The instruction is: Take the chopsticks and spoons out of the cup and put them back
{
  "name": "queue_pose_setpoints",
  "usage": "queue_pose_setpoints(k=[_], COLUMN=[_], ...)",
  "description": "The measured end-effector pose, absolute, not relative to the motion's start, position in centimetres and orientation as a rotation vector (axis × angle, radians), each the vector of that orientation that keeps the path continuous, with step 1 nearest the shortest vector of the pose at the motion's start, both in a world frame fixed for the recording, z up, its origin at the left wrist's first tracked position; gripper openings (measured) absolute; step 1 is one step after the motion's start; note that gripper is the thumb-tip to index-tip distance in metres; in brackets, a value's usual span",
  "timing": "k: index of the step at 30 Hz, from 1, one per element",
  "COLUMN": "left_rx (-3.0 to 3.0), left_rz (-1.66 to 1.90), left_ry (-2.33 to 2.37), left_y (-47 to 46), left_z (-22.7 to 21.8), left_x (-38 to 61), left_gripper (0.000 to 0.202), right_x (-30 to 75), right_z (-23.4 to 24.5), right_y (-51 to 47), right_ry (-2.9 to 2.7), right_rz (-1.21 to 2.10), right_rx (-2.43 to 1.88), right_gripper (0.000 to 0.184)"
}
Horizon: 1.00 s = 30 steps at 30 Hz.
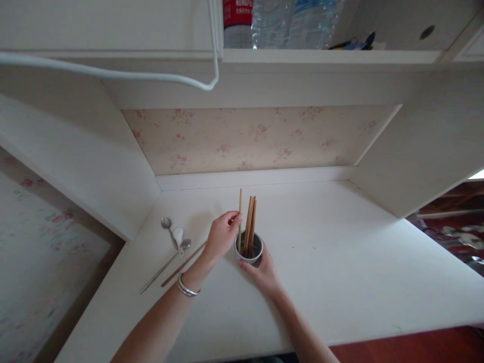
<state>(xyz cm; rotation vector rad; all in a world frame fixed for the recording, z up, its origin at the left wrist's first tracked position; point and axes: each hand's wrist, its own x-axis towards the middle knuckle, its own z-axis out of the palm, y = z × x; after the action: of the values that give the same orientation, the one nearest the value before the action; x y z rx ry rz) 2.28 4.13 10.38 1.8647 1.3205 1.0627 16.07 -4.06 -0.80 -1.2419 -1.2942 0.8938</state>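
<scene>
A small grey cup [248, 248] stands on the white desk [340, 262] and holds several wooden chopsticks [250, 224] upright. My left hand [222, 235] pinches one chopstick [240, 204] at the cup's left rim, its tip pointing up. A silver bangle [186, 287] sits on that wrist. My right hand [262, 269] wraps around the near side of the cup and steadies it.
Left of the hands lie a metal spoon [166, 262], a second spoon [168, 229] with a white piece, and one loose chopstick [183, 264]. A shelf above holds water bottles [272, 22]. A white cable [113, 73] hangs across the top left.
</scene>
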Motion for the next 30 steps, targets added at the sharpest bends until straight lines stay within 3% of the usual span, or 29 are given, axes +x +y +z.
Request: queue_pose_setpoints(k=[16, 30], left_rx=[2.083, 1.742], left_rz=[0.958, 1.025], left_ry=[1.282, 1.130], left_y=[3.3, 0.2], left_z=[9.0, 5.0], left_x=[2.8, 1.8], left_gripper=[0.031, 0.043], right_x=[16.1, 15.8], right_z=[-0.5, -0.6], right_y=[-4.1, -4.1], right_ry=[-1.311, -1.304], right_rz=[0.847, 0.858], right_rx=[-1.264, -1.242], right_gripper=[0.082, 0.078])
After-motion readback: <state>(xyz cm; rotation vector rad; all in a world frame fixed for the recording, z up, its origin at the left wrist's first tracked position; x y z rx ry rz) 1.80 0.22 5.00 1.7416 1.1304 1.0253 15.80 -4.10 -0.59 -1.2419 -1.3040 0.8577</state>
